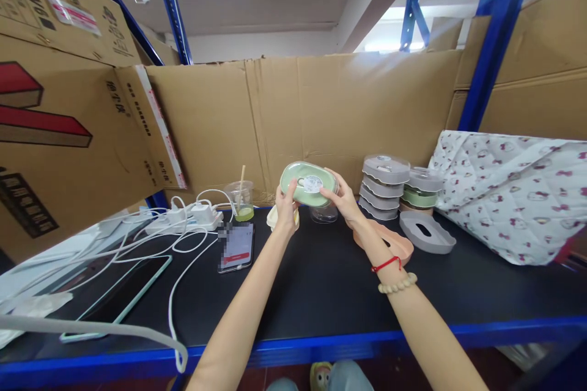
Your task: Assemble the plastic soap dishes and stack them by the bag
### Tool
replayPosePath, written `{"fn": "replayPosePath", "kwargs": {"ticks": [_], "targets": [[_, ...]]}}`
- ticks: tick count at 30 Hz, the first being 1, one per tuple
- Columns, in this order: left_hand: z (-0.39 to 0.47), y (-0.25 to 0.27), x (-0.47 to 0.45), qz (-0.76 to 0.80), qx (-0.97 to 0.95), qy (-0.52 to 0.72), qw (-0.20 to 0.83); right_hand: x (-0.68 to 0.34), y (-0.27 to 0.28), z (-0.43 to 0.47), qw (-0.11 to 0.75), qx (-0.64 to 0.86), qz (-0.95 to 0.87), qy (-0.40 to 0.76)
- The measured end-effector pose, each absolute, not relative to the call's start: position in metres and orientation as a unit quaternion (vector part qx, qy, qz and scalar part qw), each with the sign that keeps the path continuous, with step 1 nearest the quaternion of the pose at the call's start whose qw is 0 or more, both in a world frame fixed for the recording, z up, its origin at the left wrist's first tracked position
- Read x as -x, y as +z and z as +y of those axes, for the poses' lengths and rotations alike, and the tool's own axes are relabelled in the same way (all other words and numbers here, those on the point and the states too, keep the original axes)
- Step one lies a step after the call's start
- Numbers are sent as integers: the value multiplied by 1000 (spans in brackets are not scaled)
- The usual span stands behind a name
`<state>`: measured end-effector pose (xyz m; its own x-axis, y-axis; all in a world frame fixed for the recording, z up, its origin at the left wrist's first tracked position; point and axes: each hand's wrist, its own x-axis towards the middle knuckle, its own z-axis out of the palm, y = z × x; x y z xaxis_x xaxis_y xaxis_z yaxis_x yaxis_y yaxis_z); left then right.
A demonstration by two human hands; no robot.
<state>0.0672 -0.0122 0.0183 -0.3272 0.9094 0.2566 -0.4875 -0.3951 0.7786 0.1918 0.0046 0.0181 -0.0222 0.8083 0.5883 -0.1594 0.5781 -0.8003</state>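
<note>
Cardboard walls back a black counter. At 12 o'clock, raised above it, a green oval lid runs long axis 9-to-3. Left hand fingers pinch its 9 end, right hand fingers its 3 end; both equally near.

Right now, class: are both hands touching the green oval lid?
Touching. The head view shows the left hand gripping the green oval lid at its left edge and the right hand at its right.

Both bare arms reach far forward, converging. The left hand is raised, fingers curled in a grip. The right hand mirrors it, palm inward, its wrist wearing two bracelets.
</note>
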Motion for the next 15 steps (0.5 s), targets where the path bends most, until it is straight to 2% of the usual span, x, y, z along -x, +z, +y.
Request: {"fn": "replayPosePath", "kwargs": {"ticks": [5, 8, 15], "targets": [[-14, 18, -63, 289, -449, 727, 432, -195, 10, 13, 703, 306, -548, 334], [-18, 19, -66, 290, -485, 708, 424, -203, 10, 13, 699, 321, -565, 300], [-22, 19, -74, 324, -440, 768, 335, -202, 12, 7, 673, 305, -628, 244]]}}
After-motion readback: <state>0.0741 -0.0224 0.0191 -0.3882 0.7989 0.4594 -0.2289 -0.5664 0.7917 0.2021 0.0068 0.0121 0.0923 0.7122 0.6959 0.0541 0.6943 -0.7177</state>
